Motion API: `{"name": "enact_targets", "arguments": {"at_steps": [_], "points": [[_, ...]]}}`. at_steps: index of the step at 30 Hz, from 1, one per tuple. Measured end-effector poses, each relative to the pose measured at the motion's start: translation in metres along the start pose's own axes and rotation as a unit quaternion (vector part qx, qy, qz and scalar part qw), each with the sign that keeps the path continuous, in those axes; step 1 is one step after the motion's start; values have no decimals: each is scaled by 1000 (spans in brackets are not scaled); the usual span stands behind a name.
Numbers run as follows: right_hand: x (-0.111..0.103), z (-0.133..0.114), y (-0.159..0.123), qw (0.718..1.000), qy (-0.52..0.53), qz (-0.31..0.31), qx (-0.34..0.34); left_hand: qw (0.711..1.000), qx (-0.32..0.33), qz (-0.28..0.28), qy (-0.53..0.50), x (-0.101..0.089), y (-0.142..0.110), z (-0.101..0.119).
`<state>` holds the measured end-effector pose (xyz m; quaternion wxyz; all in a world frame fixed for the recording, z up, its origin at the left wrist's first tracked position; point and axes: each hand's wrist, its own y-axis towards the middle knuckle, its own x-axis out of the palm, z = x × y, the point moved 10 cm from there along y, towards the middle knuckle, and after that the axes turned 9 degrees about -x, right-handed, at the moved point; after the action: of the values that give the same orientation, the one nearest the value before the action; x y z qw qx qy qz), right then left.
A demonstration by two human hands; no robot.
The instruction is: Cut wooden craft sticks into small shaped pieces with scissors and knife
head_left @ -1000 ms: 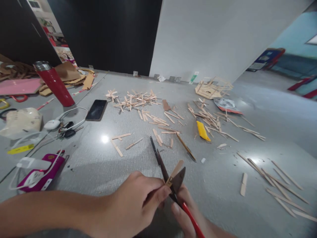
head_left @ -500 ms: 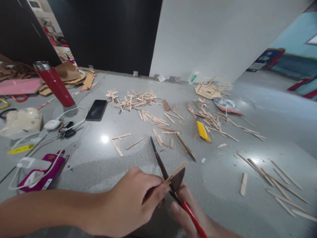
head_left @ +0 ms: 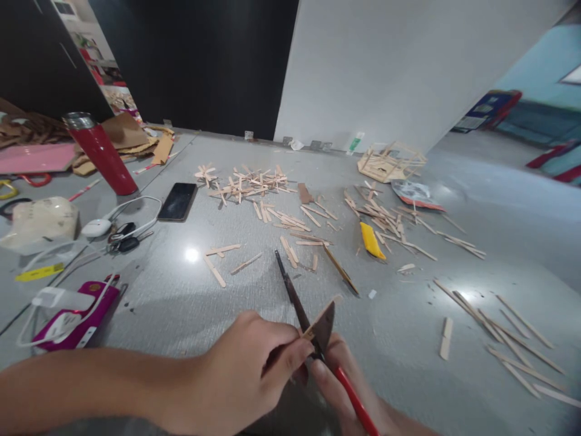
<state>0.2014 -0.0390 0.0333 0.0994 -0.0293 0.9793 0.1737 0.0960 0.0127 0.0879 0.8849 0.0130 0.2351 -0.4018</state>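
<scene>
My left hand (head_left: 245, 372) pinches the near end of a short wooden craft stick (head_left: 324, 316) between thumb and forefinger. The stick lies between the dark blades of red-handled scissors (head_left: 308, 321), whose long blade points away across the grey floor. My right hand (head_left: 340, 387) is wrapped round the red handle at the bottom edge; its fingers are partly hidden under the blades. Both hands are low in the head view, just in front of me.
Loose wooden sticks (head_left: 254, 181) are scattered over the floor ahead and at the right (head_left: 508, 339). A yellow utility knife (head_left: 371, 240), a black phone (head_left: 177, 201), a red flask (head_left: 100, 152), a pink device with cables (head_left: 72, 315) and a stick frame (head_left: 390, 160) lie around.
The stick has tilted lower between the blades and the scissor blades have drawn closer together on it. Both hands stay in about the same place.
</scene>
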Motion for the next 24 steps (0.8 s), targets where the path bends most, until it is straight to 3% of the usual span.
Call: {"name": "enact_targets", "arguments": {"at_steps": [6, 24], "points": [[14, -10, 12, 999, 26, -41, 6, 1000, -18, -6, 3, 4, 2, -7], [15, -14, 12, 1000, -25, 7, 1, 999, -31, 7, -27, 13, 4, -20]]}}
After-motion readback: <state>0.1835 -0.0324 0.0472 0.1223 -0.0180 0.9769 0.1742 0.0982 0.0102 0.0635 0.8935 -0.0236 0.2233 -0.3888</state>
